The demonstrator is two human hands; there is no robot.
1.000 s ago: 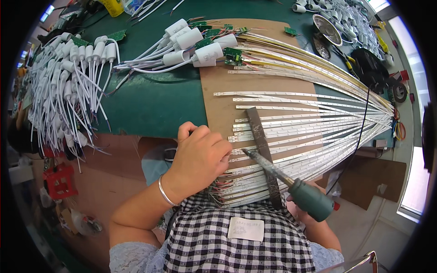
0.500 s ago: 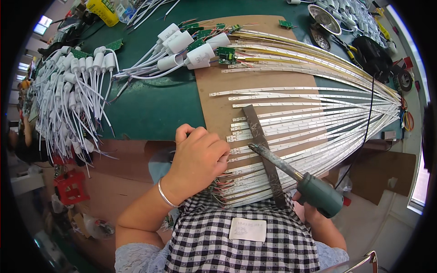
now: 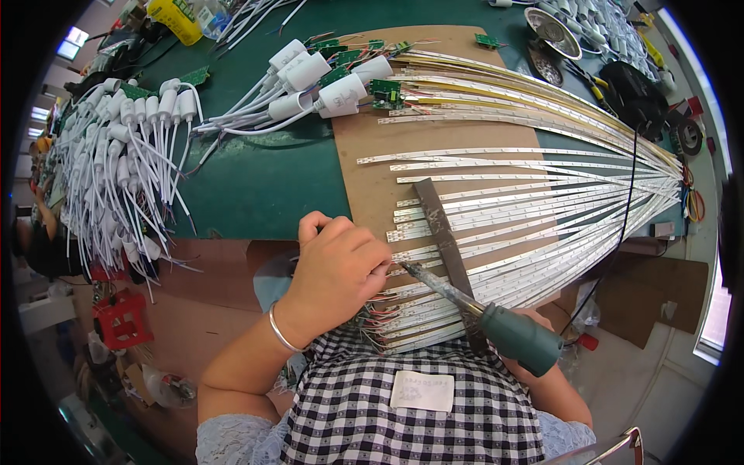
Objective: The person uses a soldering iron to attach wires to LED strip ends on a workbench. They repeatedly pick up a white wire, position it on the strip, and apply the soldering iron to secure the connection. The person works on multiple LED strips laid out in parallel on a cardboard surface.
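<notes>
My left hand point(image 3: 341, 267) is closed, fingertips pinched together at the left ends of the white LED strips point(image 3: 496, 232). Whatever those fingers hold is hidden. My right hand point(image 3: 521, 364), mostly covered by the green handle, grips a soldering iron point(image 3: 523, 339). Its tip points up and left and is close to a strip end beside my left fingertips. A dark flat bar point(image 3: 446, 240) lies across the strips. Thin red and white wires point(image 3: 372, 322) come off the nearest strip ends, below my left hand.
Brown board point(image 3: 364, 194) lies under the strips on the green table point(image 3: 263, 182). White capped cable ends point(image 3: 302, 74) and green circuit boards point(image 3: 385, 93) sit at the far edge; more cables point(image 3: 132, 155) hang left. A metal bowl point(image 3: 552, 32) stands far right. A black cord point(image 3: 629, 186) crosses the strips.
The soldering iron has moved left, its tip coming from over the dark bar to beside my left fingertips. My right hand moved along with it; my left hand stays put.
</notes>
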